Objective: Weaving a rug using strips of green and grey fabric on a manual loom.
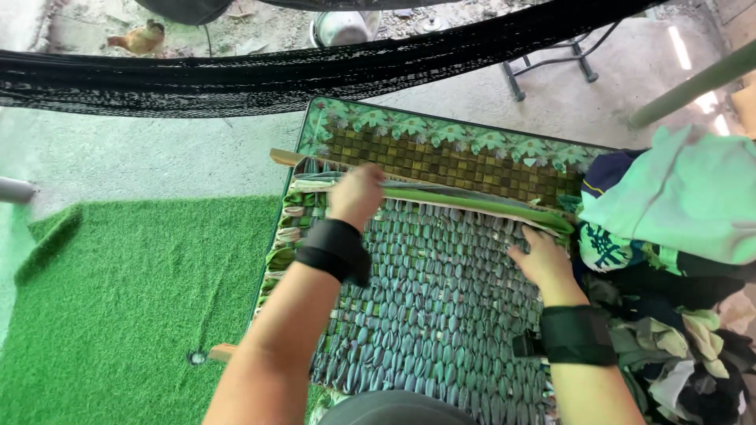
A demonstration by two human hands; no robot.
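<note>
I see a woven rag mat [441, 315] in dull blue-grey and green, its weave a pattern of small oval loops. Behind it lies a brown checkered bamboo mat [441, 161] with a green leaf-printed border. Both my wrists wear black bands [335, 250]. The artificial grass [134, 299] is bright green; the net hammock [276, 79] is black; the heaped clothes [677, 205] are mint, navy and grey.
</note>
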